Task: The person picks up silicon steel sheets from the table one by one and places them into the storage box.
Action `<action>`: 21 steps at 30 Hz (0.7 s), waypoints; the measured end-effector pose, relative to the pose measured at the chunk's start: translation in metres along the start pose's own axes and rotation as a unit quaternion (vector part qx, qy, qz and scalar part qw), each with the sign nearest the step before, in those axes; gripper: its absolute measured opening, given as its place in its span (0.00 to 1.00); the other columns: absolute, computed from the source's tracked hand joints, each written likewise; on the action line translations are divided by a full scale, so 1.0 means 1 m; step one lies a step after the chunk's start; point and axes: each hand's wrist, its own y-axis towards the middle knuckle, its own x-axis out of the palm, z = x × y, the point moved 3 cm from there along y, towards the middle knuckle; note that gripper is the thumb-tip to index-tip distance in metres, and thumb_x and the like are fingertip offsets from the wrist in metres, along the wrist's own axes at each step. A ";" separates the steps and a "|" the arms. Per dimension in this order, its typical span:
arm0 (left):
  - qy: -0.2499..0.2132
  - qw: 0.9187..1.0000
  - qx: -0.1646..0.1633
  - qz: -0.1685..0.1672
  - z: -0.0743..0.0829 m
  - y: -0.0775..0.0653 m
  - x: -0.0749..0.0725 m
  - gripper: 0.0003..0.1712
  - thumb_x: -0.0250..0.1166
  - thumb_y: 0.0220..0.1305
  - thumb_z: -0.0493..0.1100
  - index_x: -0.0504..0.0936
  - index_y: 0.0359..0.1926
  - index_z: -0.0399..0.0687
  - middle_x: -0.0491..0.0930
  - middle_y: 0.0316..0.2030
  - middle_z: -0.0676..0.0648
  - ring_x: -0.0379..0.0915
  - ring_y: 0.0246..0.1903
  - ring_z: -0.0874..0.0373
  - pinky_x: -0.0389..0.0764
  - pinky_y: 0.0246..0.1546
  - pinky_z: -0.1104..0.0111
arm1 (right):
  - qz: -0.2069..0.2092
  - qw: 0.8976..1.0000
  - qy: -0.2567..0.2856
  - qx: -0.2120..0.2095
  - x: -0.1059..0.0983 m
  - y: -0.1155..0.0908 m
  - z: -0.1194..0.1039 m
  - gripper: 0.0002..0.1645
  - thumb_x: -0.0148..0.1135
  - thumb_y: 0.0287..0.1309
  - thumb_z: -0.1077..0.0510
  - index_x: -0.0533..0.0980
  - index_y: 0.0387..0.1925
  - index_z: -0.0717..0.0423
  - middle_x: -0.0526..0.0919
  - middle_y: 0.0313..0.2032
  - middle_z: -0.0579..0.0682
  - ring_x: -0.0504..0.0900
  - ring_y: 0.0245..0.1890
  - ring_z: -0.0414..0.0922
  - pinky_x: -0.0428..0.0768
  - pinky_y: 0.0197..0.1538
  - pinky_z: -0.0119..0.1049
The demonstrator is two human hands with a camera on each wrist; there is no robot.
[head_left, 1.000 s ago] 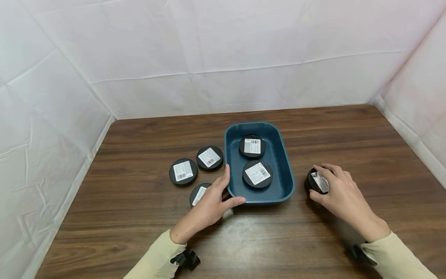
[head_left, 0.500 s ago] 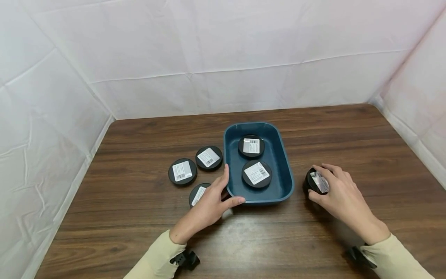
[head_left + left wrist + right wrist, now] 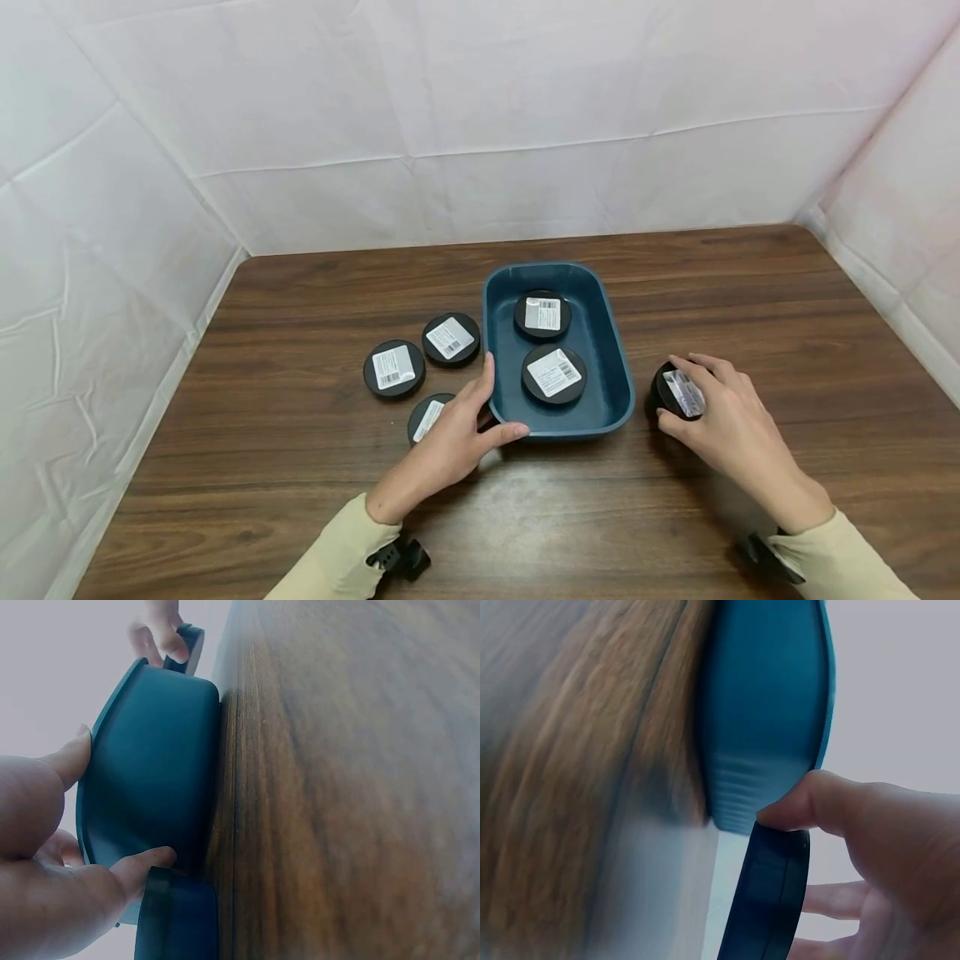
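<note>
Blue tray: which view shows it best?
Head, since it shows nearly the whole blue tray, rim and inside. Left wrist shows its outside, side-on; right wrist shows only part of its outside, cut off by the frame's top.

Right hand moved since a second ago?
Yes, slightly: judged against the table in the head view, the right hand has shifted left, toward the blue tray.

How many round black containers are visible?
6: two containers in the blue tray, three left of it (one partly behind the left hand), one in the right hand. Others may be hidden.
</note>
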 end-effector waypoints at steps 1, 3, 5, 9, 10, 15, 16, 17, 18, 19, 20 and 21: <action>0.000 1.000 0.000 0.000 0.000 0.000 0.000 0.57 0.65 0.66 0.57 0.37 0.80 0.47 0.47 0.79 0.37 0.51 0.77 0.45 0.64 0.72 0.51 | 0.002 1.000 0.002 -0.001 0.000 0.000 -0.001 0.41 0.72 0.50 0.56 0.71 0.66 0.62 0.68 0.65 0.70 0.66 0.59 0.71 0.70 0.52 0.67; 0.001 1.000 0.000 0.001 0.000 0.000 0.000 0.57 0.65 0.66 0.57 0.37 0.80 0.47 0.47 0.79 0.37 0.51 0.77 0.45 0.64 0.72 0.51 | 0.006 1.000 0.004 -0.004 -0.001 -0.002 -0.004 0.41 0.72 0.50 0.56 0.71 0.66 0.62 0.68 0.65 0.70 0.66 0.59 0.70 0.70 0.52 0.67; 0.002 1.000 0.002 0.003 0.000 0.000 0.000 0.57 0.65 0.66 0.57 0.37 0.80 0.46 0.47 0.79 0.37 0.51 0.77 0.45 0.64 0.72 0.51 | 0.011 1.000 0.006 -0.007 -0.002 -0.003 -0.006 0.41 0.72 0.49 0.56 0.71 0.66 0.62 0.69 0.64 0.70 0.67 0.59 0.70 0.71 0.52 0.66; 0.001 1.000 0.004 0.004 0.001 -0.001 0.000 0.57 0.65 0.66 0.56 0.37 0.80 0.46 0.47 0.79 0.37 0.52 0.76 0.45 0.64 0.72 0.51 | 0.015 1.000 0.006 -0.009 -0.002 -0.004 -0.009 0.41 0.72 0.49 0.56 0.72 0.65 0.63 0.69 0.64 0.69 0.68 0.58 0.70 0.71 0.52 0.66; 0.001 1.000 0.005 0.004 0.001 -0.001 0.000 0.57 0.65 0.66 0.56 0.37 0.80 0.46 0.47 0.79 0.37 0.52 0.76 0.45 0.64 0.72 0.51 | 0.015 1.000 0.006 -0.009 -0.002 -0.004 -0.009 0.41 0.72 0.49 0.56 0.72 0.65 0.63 0.69 0.64 0.69 0.68 0.58 0.70 0.71 0.52 0.66; 0.002 1.000 0.007 0.003 0.001 0.000 0.000 0.57 0.65 0.66 0.56 0.37 0.80 0.46 0.47 0.79 0.37 0.53 0.76 0.45 0.65 0.71 0.51 | 0.019 1.000 0.006 -0.007 -0.003 -0.005 -0.011 0.41 0.73 0.49 0.56 0.72 0.65 0.61 0.70 0.64 0.68 0.68 0.58 0.69 0.71 0.52 0.67; 0.001 1.000 0.007 0.003 0.001 0.000 0.000 0.57 0.65 0.66 0.56 0.37 0.80 0.46 0.47 0.79 0.37 0.53 0.76 0.45 0.65 0.71 0.51 | 0.020 1.000 0.006 -0.008 -0.004 -0.006 -0.012 0.41 0.73 0.48 0.56 0.72 0.65 0.61 0.70 0.64 0.68 0.68 0.58 0.69 0.71 0.52 0.67; 0.001 1.000 0.007 0.003 0.001 0.000 0.000 0.57 0.65 0.66 0.56 0.37 0.80 0.46 0.47 0.79 0.37 0.53 0.76 0.45 0.65 0.71 0.51 | 0.022 1.000 0.007 -0.008 -0.004 -0.006 -0.012 0.41 0.73 0.48 0.56 0.72 0.65 0.61 0.70 0.64 0.68 0.68 0.58 0.69 0.71 0.52 0.67; 0.000 1.000 0.006 0.003 0.001 0.000 0.000 0.57 0.65 0.66 0.56 0.37 0.80 0.46 0.47 0.78 0.36 0.53 0.76 0.45 0.65 0.71 0.51 | 0.023 1.000 0.007 -0.009 -0.004 -0.007 -0.013 0.41 0.73 0.48 0.56 0.72 0.65 0.61 0.70 0.64 0.67 0.68 0.58 0.68 0.71 0.51 0.67; -0.001 1.000 0.005 0.003 0.001 0.000 0.000 0.57 0.65 0.66 0.56 0.37 0.80 0.46 0.47 0.78 0.36 0.53 0.76 0.45 0.65 0.71 0.51 | 0.025 1.000 0.007 -0.009 -0.005 -0.007 -0.014 0.41 0.73 0.48 0.56 0.73 0.65 0.60 0.70 0.65 0.67 0.68 0.59 0.68 0.71 0.51 0.67; -0.001 1.000 0.005 0.003 0.002 0.000 0.000 0.57 0.65 0.66 0.56 0.37 0.80 0.46 0.48 0.78 0.36 0.53 0.76 0.45 0.65 0.71 0.51 | 0.026 1.000 0.008 -0.009 -0.005 -0.008 -0.015 0.41 0.73 0.48 0.56 0.73 0.65 0.60 0.70 0.65 0.67 0.68 0.59 0.68 0.72 0.50 0.67; -0.001 1.000 0.005 0.004 0.002 0.000 0.000 0.57 0.65 0.66 0.56 0.37 0.80 0.46 0.48 0.78 0.36 0.53 0.76 0.45 0.65 0.71 0.51 | 0.026 1.000 0.008 -0.009 -0.005 -0.009 -0.015 0.41 0.73 0.48 0.56 0.73 0.66 0.59 0.70 0.65 0.66 0.68 0.59 0.67 0.72 0.50 0.67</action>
